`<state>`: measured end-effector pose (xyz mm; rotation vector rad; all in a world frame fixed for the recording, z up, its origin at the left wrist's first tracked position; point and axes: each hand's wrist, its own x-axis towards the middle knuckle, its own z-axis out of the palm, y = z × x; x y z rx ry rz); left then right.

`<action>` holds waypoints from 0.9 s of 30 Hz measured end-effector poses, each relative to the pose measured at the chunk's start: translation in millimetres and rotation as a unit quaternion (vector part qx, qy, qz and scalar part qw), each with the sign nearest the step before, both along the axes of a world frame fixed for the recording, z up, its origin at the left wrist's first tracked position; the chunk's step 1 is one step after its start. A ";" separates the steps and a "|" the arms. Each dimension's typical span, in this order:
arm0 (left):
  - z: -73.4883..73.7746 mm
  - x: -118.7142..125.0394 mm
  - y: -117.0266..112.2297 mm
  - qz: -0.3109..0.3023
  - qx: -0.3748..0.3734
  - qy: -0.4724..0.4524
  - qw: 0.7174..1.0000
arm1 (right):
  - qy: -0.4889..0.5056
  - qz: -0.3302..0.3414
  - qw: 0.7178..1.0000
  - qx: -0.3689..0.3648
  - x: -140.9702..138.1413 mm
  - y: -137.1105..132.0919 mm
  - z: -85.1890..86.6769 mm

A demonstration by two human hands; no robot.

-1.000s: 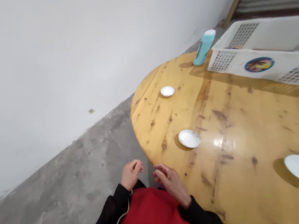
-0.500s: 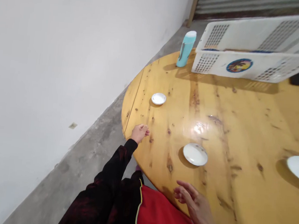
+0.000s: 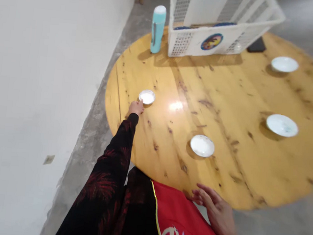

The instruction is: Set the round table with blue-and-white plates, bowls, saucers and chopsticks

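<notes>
Counter: a rounded counter of glossy yellow wood with dark knots stands before me; a patch of light shines on its middle
Small dish: a small, round, shallow white dish sits on the left part of that counter, well apart from the other dishes
Left hand: my left hand is stretched out to the near-left rim of the small dish, the fingertips overlapping its edge; I cannot tell whether my fingers are clamped on it or only touching
Left sleeve: black cloth with a dark red leafy pattern covers my arm to the wrist
Right hand: my right hand hangs by the counter's near edge; its fingers are loosely bent, apart, holding nothing
Nearest to it: a round, white, shallow dish lies on the counter beyond my right fingers, clear of them
Right side: two more white, shallow dishes rest there, one farther back than the other
Far side: a rectangular white plastic basket with perforated walls bears a colourful oval sticker; an upright light-blue bottle with a white top stands just left of it; a flat black object lies by its right end, too small to identify
My front: red cloth with pale lettering, edged by yellow piping
</notes>
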<state>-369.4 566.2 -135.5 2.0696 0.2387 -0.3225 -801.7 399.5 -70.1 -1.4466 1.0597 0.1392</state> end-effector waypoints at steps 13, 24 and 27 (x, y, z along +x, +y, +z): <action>13.3 11.4 -20.6 -0.072 0.056 0.034 0.995 | -0.055 -0.068 0.996 0.007 22.8 -10.4 -10.0; 51.0 -159.7 -115.5 -0.383 0.132 -0.077 0.911 | -0.132 -0.060 0.981 -0.129 82.6 -78.7 -23.1; 55.0 -177.5 -138.3 -0.421 0.186 -0.071 0.885 | -0.104 -0.006 0.969 -0.222 99.7 -91.4 -28.4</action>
